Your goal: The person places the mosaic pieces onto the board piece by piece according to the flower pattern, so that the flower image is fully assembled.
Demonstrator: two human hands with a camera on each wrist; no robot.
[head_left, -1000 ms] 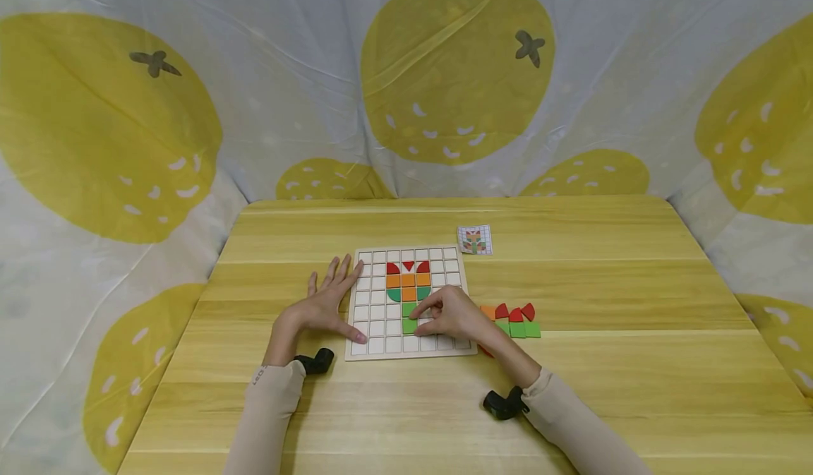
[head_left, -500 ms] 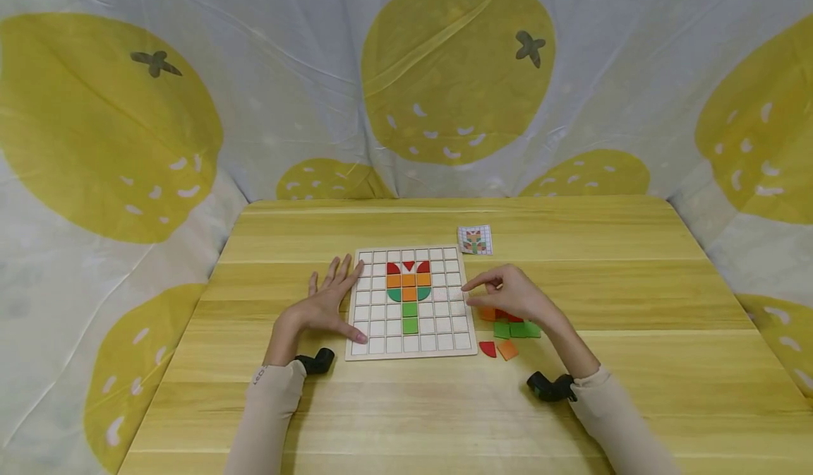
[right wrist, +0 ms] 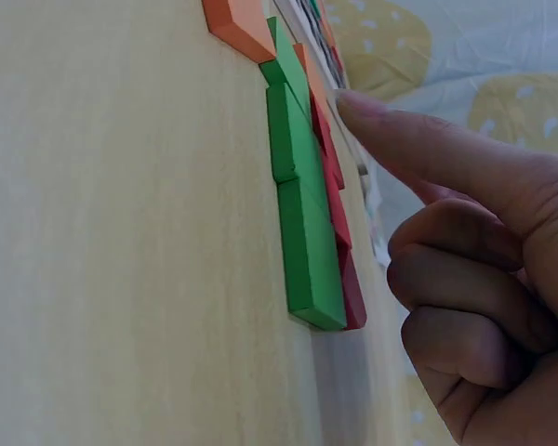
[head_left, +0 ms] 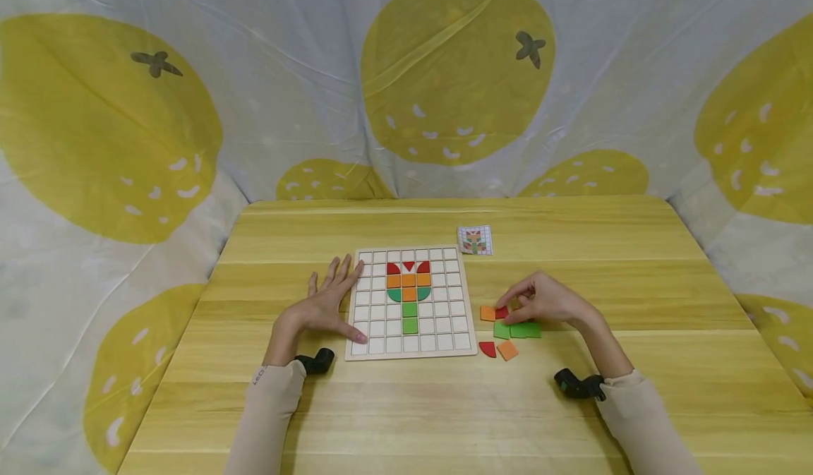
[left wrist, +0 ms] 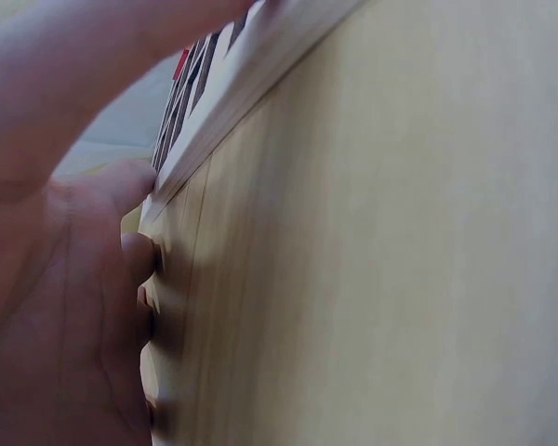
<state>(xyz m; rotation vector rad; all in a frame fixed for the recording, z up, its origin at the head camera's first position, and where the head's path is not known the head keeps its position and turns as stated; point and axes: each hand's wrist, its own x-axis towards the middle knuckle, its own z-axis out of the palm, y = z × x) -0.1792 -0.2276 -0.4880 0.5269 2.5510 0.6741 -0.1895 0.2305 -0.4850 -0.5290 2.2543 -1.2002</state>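
The left hand (head_left: pixel 324 309) lies spread, with thumb and fingers apart, along the left edge of the grid board (head_left: pixel 442 309), and this contact should keep the board from sliding. On the right of the board, the thumb and index finger of the right hand (head_left: pixel 549 298) are at a red piece (head_left: pixel 502 313), its other fingers curled; whether they already pinch it, I cannot tell. This piece lies between an orange square (head_left: pixel 487 313) on its left and the green squares (head_left: pixel 517 330) on the near side. To take it well, I think the fingertips should hold only its opposite edges and lift straight up, because a sideways pull could disturb the neighbouring pieces.
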